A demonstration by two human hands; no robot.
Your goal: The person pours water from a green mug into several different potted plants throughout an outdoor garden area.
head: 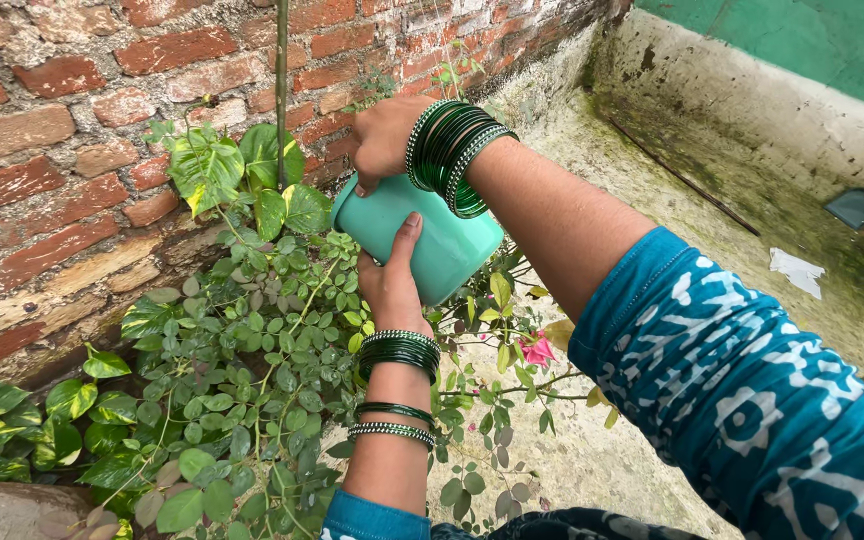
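Note:
A teal plastic mug (pixel 444 245) is tipped on its side over leafy green plants (pixel 252 350), its mouth toward the brick wall. My left hand (pixel 389 282) grips the mug from below, thumb up along its side. My right hand (pixel 384 138) holds it from above at the rim end. Both wrists wear stacks of green bangles. My right arm has a blue patterned sleeve (pixel 752 390). Whether anything pours out is hidden by the hands.
A red brick wall (pixel 62 130) runs along the left. A thin green stake (pixel 281 90) stands by it. A pink flower (pixel 538 349) sits below the mug. Mossy concrete floor (pixel 712 210) stretches right to a green wall, with a white scrap (pixel 797 271) on it.

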